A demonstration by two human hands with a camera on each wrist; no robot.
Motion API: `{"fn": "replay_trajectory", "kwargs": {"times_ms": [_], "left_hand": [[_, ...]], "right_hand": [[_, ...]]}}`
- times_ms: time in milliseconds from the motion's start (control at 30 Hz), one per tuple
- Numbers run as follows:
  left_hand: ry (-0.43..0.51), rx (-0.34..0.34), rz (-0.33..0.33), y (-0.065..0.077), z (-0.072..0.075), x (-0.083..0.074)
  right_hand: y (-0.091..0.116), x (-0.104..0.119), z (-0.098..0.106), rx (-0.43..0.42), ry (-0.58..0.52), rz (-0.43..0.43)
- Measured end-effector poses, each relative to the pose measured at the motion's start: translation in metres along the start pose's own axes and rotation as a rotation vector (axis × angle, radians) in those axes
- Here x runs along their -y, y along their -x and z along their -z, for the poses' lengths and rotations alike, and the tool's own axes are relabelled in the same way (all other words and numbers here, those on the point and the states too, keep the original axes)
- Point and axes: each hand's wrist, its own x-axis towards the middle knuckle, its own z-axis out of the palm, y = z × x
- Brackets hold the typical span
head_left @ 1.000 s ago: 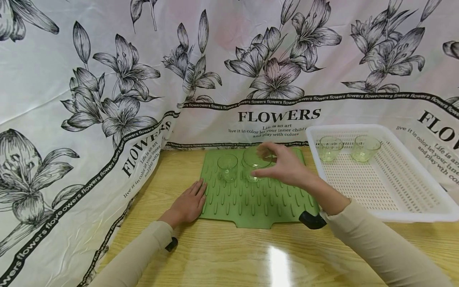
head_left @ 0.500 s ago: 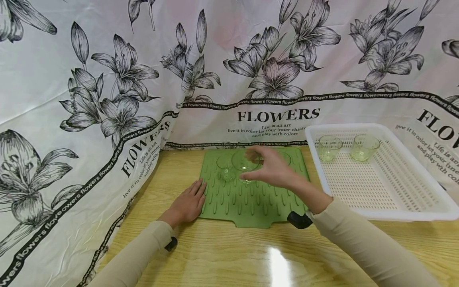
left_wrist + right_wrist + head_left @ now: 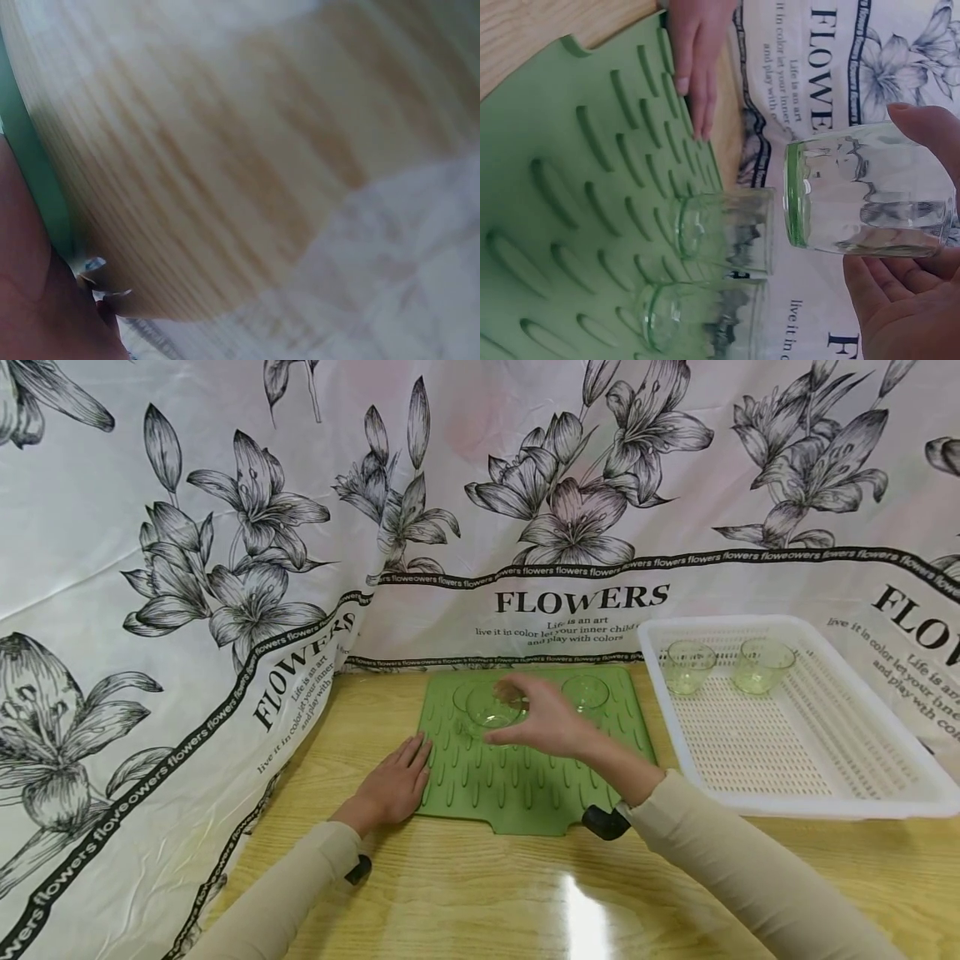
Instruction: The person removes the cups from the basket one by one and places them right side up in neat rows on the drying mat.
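My right hand (image 3: 551, 714) grips a clear glass tumbler (image 3: 487, 710) around its side, thumb and fingers on opposite sides. In the right wrist view that tumbler (image 3: 870, 195) is held up off the green ridged drying mat (image 3: 525, 785), its thick greenish base towards the mat. Two more glasses stand on the mat: one glass (image 3: 739, 232) partly behind the held tumbler in the head view, another glass (image 3: 585, 693) to the right behind my hand. My left hand (image 3: 393, 781) lies flat, fingers extended, at the mat's left edge; its own wrist view is blurred.
A white perforated plastic basket (image 3: 885, 752) stands on the right, with a glass (image 3: 688, 668) and a second glass (image 3: 762, 666) in its back part. The wooden table (image 3: 480, 893) ends at a flower-printed cloth (image 3: 420, 627) behind and to the left.
My right hand has carried the held tumbler leftwards over the mat, towards the left-hand glass. The glass on the mat's right side has come into view. My left hand stays put.
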Motion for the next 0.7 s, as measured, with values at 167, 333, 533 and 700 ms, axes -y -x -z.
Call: {"fn": "replay_trajectory", "kwargs": {"times_ms": [167, 333, 533, 700], "left_hand": [[0.009, 0.001, 0.008, -0.002, -0.003, 0.002], [-0.008, -0.01, 0.009, -0.003, -0.004, 0.002], [0.002, -0.03, 0.0, 0.001, 0.001, -0.002], [-0.012, -0.023, 0.001, 0.002, 0.003, -0.004]], "right_hand": [[-0.003, -0.004, -0.009, 0.005, 0.014, 0.005], [-0.006, -0.007, -0.019, 0.01, -0.004, -0.005], [-0.009, -0.014, -0.032, 0.025, -0.016, -0.022], [-0.012, -0.019, -0.046, 0.042, -0.006, -0.056]]}}
